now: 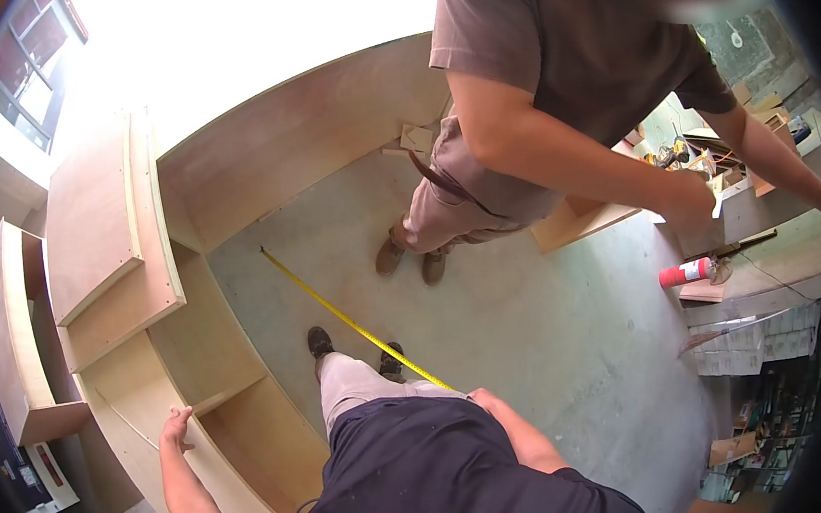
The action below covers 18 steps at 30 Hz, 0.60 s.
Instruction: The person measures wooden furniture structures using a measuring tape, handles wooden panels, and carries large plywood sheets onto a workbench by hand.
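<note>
My left hand is at the upper edge of a long plywood cabinet frame, its fingers apart and nothing visible in them. A yellow tape measure is drawn out across the space in front of my legs, its far end close to the cabinet's inner side. Its near end runs to my right hand, which is closed at my waist and partly hidden by my dark shirt. The tape's case does not show.
A co-worker stands opposite, arms reaching toward a cluttered bench with tools. A red cylinder lies near it. Plywood panels are stacked on the cabinet at left. Wood scraps sit behind the co-worker on the grey floor.
</note>
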Each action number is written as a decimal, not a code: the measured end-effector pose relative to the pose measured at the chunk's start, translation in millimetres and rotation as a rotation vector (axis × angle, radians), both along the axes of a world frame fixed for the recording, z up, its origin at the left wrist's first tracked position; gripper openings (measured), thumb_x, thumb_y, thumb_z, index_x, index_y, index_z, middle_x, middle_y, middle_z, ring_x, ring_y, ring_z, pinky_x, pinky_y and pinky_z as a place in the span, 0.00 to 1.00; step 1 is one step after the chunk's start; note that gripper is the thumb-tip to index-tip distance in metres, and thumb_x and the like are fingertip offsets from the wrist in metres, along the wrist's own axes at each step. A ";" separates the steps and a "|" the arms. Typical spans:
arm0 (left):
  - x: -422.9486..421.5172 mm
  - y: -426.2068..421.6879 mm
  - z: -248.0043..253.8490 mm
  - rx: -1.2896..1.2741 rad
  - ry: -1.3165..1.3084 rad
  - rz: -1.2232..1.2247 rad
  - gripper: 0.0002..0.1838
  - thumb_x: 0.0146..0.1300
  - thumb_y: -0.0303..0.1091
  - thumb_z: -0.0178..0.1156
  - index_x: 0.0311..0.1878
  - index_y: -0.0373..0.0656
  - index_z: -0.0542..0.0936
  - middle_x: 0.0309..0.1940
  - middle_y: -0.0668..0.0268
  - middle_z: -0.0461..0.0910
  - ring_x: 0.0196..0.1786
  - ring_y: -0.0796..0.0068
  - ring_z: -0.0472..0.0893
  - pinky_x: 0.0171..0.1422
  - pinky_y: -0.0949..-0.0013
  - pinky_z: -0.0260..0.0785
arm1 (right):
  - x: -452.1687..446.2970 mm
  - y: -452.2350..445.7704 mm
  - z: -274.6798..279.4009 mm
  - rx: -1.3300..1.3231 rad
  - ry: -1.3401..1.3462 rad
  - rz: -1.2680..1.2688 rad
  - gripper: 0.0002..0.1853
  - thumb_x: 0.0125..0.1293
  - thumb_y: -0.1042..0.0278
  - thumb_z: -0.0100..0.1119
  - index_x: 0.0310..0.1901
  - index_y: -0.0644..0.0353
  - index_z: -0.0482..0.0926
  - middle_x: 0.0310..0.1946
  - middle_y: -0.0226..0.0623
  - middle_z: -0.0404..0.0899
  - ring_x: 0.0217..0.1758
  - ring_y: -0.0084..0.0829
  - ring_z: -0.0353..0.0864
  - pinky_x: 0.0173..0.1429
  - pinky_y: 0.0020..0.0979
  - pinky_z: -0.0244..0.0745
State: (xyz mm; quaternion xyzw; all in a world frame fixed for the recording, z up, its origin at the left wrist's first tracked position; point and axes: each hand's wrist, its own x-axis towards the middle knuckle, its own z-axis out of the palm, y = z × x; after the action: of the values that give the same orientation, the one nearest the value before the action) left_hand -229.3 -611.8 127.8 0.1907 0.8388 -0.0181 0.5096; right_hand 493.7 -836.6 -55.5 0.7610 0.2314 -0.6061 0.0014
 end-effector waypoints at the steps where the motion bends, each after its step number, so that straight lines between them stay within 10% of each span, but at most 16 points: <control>1: -1.0 0.0 -0.6 0.005 -0.001 -0.001 0.47 0.63 0.55 0.55 0.75 0.59 0.36 0.77 0.66 0.38 0.76 0.53 0.45 0.66 0.33 0.56 | -0.2 1.3 1.0 -0.003 -0.005 0.004 0.07 0.56 0.67 0.64 0.34 0.60 0.86 0.28 0.30 0.82 0.31 0.22 0.77 0.39 0.32 0.73; 18: -7.5 0.3 -7.4 -0.002 -0.013 0.014 0.47 0.63 0.56 0.55 0.75 0.61 0.38 0.77 0.67 0.34 0.77 0.51 0.40 0.67 0.31 0.52 | -1.6 8.8 7.7 -0.057 -0.018 0.166 0.16 0.59 0.51 0.59 0.40 0.55 0.83 0.39 0.44 0.83 0.41 0.35 0.82 0.49 0.36 0.74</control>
State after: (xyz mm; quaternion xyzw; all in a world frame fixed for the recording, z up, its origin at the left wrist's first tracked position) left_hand -236.8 -611.5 120.5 0.1846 0.8366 -0.0139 0.5156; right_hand 492.1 -827.8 -47.8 0.7442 0.2761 -0.6036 0.0753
